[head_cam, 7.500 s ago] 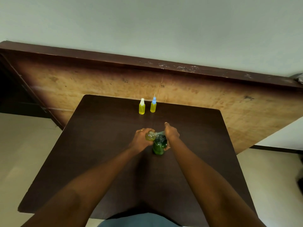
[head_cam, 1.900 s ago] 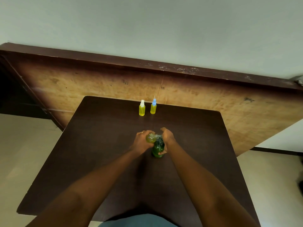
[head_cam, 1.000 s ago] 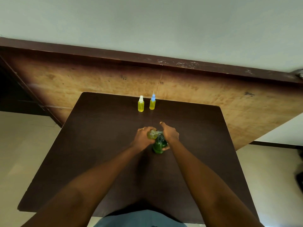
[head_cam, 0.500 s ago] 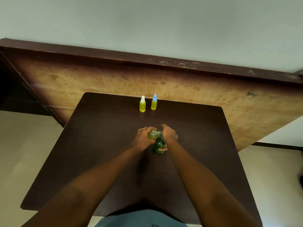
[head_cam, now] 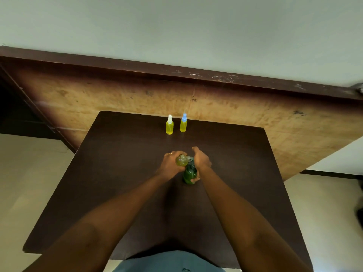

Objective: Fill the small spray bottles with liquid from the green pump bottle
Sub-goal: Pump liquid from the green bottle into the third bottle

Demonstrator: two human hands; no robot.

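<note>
Green pump bottle (head_cam: 189,173) at the table (head_cam: 117,173) centre, right hand (head_cam: 201,160) curled round it; left hand (head_cam: 170,165) fingers wrap a small bottle (head_cam: 182,160) at its spout. White-capped bottle (head_cam: 169,127) and blue-capped bottle (head_cam: 183,125) by the far edge.

One wide-angle view looks forward and down from the person's head. The dark table (head_cam: 117,173) fills the lower centre, close below. The left hand (head_cam: 170,165) and right hand (head_cam: 202,160) meet mid-frame. A pale wall (head_cam: 176,26) spans the top.

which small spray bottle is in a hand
The spray bottle in the left hand, against the green pump bottle; the white-topped bottle and blue-topped bottle stand untouched at the far table edge.
</note>
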